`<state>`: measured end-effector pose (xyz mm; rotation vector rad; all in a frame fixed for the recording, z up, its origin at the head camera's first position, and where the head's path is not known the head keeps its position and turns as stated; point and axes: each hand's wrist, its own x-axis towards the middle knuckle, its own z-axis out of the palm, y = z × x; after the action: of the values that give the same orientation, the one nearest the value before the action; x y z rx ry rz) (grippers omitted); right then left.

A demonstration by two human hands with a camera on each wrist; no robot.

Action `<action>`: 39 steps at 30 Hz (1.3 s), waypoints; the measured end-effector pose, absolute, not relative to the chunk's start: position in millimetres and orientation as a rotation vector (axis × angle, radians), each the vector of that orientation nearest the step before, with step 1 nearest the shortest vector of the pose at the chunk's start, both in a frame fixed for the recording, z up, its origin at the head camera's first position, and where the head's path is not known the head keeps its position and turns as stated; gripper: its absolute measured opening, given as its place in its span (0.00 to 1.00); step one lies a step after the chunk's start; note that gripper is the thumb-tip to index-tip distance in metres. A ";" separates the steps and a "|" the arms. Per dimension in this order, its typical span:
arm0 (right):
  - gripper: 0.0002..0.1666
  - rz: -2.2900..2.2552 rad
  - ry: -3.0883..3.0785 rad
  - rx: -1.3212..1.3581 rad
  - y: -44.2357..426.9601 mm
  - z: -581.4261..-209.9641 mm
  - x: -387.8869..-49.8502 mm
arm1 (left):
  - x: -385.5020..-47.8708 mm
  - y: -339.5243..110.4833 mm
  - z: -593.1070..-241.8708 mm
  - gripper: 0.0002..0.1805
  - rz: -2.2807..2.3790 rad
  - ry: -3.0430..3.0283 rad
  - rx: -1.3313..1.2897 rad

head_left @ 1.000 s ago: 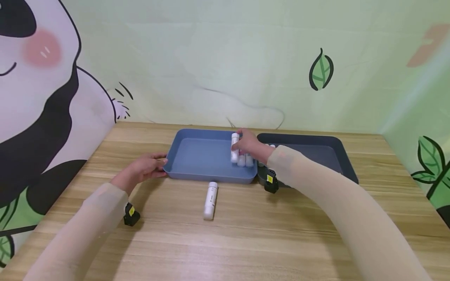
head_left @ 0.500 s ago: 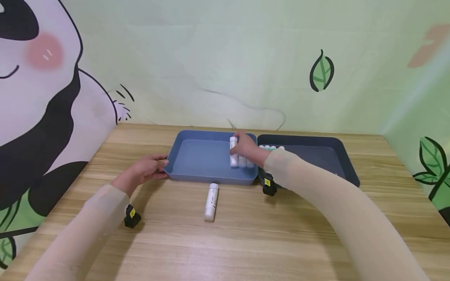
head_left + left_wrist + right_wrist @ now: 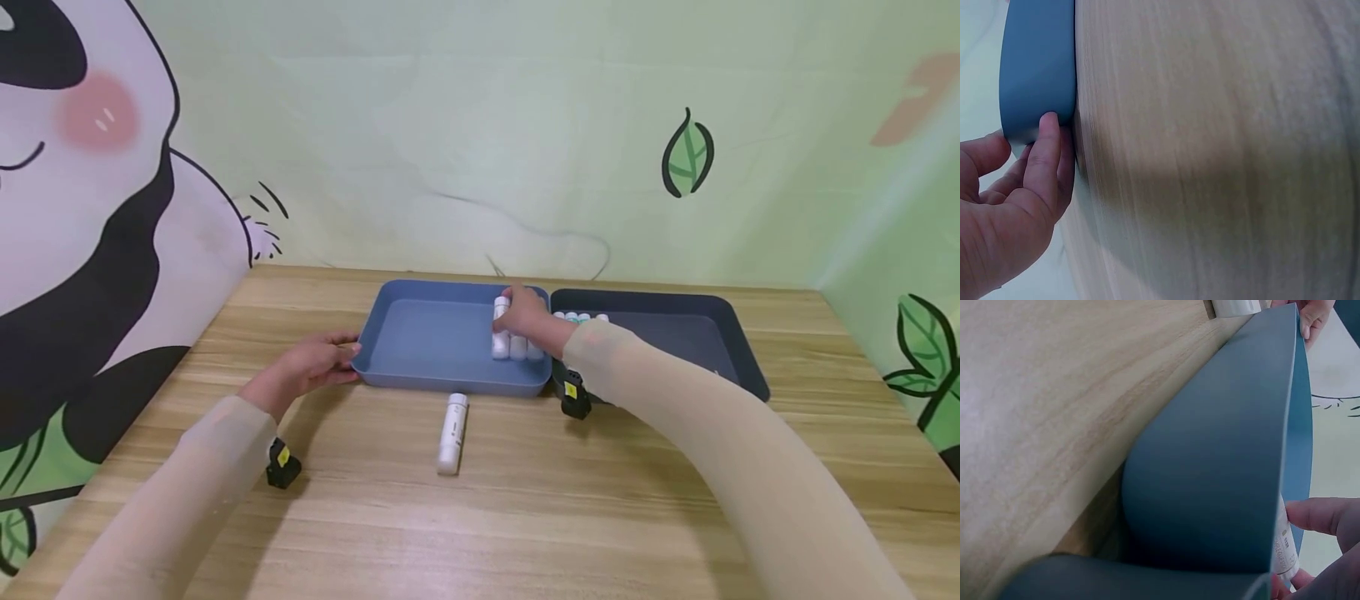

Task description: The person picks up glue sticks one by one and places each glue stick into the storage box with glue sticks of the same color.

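In the head view my right hand (image 3: 527, 315) pinches a white bottle (image 3: 501, 343) between thumb and fingers, inside the right end of the blue tray (image 3: 405, 382). Two similar white bottles lie right beside it, partly covered by the hand. The right wrist view shows the held bottle (image 3: 1285, 547) just past the tray wall, with the thumb on it. My left hand (image 3: 318, 360) grips the tray's left end. In the left wrist view, its thumb is at the rim and its fingers (image 3: 1041, 165) press the outer wall.
Another white bottle (image 3: 452, 435) lies on the wooden table in front of the blue tray. A dark tray (image 3: 738, 354) adjoins it on the right, with several white-capped bottles (image 3: 577, 317) at its left end, partly behind my right arm. A patterned wall (image 3: 420, 150) rises behind.
My right hand has lowered the bottle into line beside the other two in the blue tray. My left hand keeps its place on the tray.
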<state>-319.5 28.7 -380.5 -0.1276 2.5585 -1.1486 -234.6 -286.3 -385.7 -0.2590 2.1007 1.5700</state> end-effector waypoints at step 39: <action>0.27 -1.441 2.377 -0.096 55.5 -314.1 -309.4 | -237.6 -286.7 -391.7 0.33 1.567 2.116 -0.253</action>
<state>-309.4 55.5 -314.1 -0.0963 2.3771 -1.4412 -237.6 -286.7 -391.7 -0.2525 2.1156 1.5669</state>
